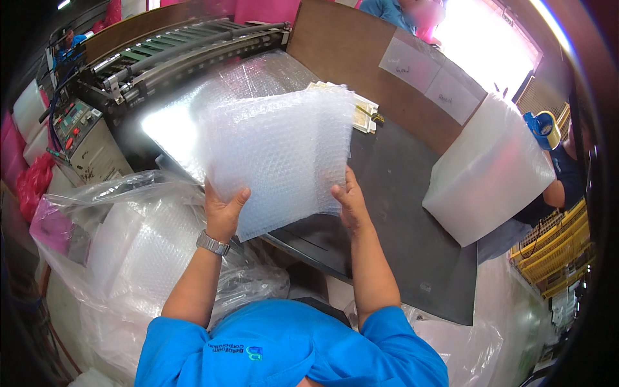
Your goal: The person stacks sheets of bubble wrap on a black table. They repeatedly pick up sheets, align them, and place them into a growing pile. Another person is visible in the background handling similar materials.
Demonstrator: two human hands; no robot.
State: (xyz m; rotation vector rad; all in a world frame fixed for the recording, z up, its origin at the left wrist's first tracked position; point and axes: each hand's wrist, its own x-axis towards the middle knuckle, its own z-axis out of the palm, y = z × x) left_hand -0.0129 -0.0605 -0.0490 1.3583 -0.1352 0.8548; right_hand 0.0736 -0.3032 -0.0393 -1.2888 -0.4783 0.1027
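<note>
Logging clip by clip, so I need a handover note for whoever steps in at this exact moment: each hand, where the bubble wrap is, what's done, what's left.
Left hand: grips the lower left edge of the bubble-wrap stack, thumb on top.
Right hand: grips the stack's lower right edge.
Stack: held up, tilted, over the dark table, in front of the machine.
Done: a clear bag at the left already holds bubble wrap.
Left: the held stack is not yet in any bag. More wrap lies by the machine.
</note>
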